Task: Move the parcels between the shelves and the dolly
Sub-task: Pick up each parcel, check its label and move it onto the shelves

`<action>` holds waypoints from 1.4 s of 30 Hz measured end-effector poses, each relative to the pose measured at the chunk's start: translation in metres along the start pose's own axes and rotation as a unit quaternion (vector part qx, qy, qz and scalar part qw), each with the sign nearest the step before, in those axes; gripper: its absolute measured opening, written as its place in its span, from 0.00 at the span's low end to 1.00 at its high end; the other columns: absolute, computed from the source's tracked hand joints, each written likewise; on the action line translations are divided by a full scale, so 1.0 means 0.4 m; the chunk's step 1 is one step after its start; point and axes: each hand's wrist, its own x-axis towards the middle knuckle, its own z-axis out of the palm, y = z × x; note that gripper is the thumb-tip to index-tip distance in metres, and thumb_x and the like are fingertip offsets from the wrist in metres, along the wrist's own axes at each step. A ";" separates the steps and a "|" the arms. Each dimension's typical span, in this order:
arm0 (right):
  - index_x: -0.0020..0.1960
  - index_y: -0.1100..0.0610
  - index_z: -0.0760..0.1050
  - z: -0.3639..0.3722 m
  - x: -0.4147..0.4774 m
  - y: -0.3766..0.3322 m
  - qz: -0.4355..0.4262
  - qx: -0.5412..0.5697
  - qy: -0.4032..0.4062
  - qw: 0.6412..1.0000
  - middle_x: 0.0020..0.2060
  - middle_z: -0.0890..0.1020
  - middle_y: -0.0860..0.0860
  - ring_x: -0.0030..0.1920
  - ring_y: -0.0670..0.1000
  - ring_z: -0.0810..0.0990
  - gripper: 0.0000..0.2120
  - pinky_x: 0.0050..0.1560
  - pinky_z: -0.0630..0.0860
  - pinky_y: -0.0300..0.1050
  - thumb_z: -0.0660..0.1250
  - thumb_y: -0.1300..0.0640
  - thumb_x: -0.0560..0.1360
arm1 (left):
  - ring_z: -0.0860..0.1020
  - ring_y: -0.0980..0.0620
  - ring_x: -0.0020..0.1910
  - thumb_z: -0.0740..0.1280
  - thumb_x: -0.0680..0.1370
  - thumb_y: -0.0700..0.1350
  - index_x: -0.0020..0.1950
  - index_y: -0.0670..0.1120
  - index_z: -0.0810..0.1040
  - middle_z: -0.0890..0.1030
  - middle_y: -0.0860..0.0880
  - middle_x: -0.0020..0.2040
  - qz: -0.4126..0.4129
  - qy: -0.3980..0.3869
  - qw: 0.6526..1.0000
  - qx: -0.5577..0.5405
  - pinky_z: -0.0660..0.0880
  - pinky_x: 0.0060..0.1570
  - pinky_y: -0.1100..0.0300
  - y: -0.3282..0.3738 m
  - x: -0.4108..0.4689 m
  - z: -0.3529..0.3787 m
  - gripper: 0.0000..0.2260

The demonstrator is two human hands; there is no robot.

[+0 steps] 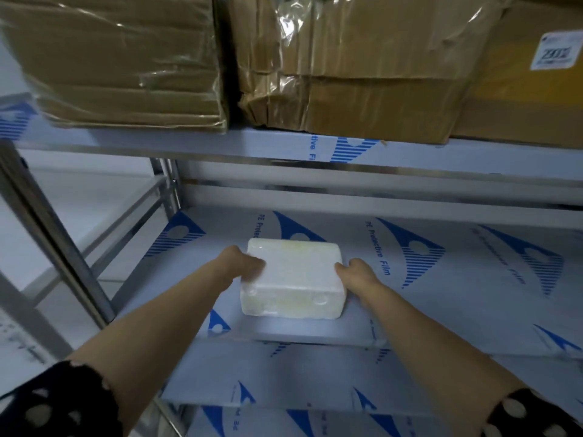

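Open room on the middle shelf (441,294), right of and behind the white foam box (291,279). Capped overhead by the upper shelf (252,145) carrying cardboard boxes (347,74). Hemmed left by a steel upright (63,247).

Both arms reach straight out and away, forearms bare and angling in toward each other, black dotted sleeves (56,405) ending near the elbows. The left hand (243,263) grips the left edge of the white foam parcel (293,275), fingers curled over its top. The right hand (356,274) clasps the right edge, back of the hand up.
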 end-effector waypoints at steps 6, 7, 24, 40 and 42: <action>0.67 0.64 0.69 -0.004 0.035 -0.018 -0.036 0.127 -0.021 0.991 0.60 0.76 0.58 0.51 0.54 0.75 0.17 0.49 0.70 0.43 0.57 0.56 0.82 | 0.72 0.42 0.63 0.69 0.76 0.44 0.75 0.37 0.58 0.70 0.41 0.65 0.011 0.022 0.995 -0.097 0.68 0.66 0.51 0.023 0.011 0.018 0.33; 0.66 0.64 0.70 -0.008 0.030 -0.016 -0.038 0.145 -0.021 0.988 0.58 0.77 0.57 0.50 0.53 0.74 0.16 0.49 0.70 0.43 0.57 0.56 0.82 | 0.72 0.43 0.62 0.68 0.77 0.44 0.75 0.37 0.59 0.71 0.41 0.63 0.009 0.023 0.991 -0.133 0.68 0.65 0.53 0.026 0.006 0.015 0.30; 0.46 0.59 0.78 0.078 -0.144 -0.041 -0.058 0.331 -0.129 0.933 0.44 0.83 0.54 0.48 0.55 0.80 0.04 0.57 0.76 0.52 0.66 0.59 0.77 | 0.80 0.41 0.53 0.73 0.71 0.38 0.61 0.34 0.72 0.79 0.38 0.55 -0.004 0.136 0.914 -0.382 0.78 0.54 0.51 -0.169 -0.275 -0.132 0.22; 0.59 0.54 0.73 0.351 -0.330 -0.115 -0.215 0.270 -0.333 0.877 0.56 0.80 0.53 0.57 0.52 0.78 0.13 0.54 0.77 0.45 0.62 0.66 0.78 | 0.81 0.42 0.42 0.64 0.77 0.60 0.58 0.40 0.74 0.79 0.40 0.48 -0.163 0.181 0.893 -0.379 0.80 0.36 0.52 -0.513 -0.503 -0.253 0.24; 0.55 0.49 0.73 0.418 -0.370 -0.129 -0.236 0.255 -0.369 0.862 0.54 0.80 0.51 0.56 0.51 0.78 0.13 0.52 0.77 0.44 0.62 0.65 0.78 | 0.81 0.41 0.43 0.65 0.78 0.56 0.58 0.39 0.75 0.79 0.40 0.50 -0.205 0.190 0.888 -0.366 0.80 0.40 0.49 -0.578 -0.548 -0.272 0.21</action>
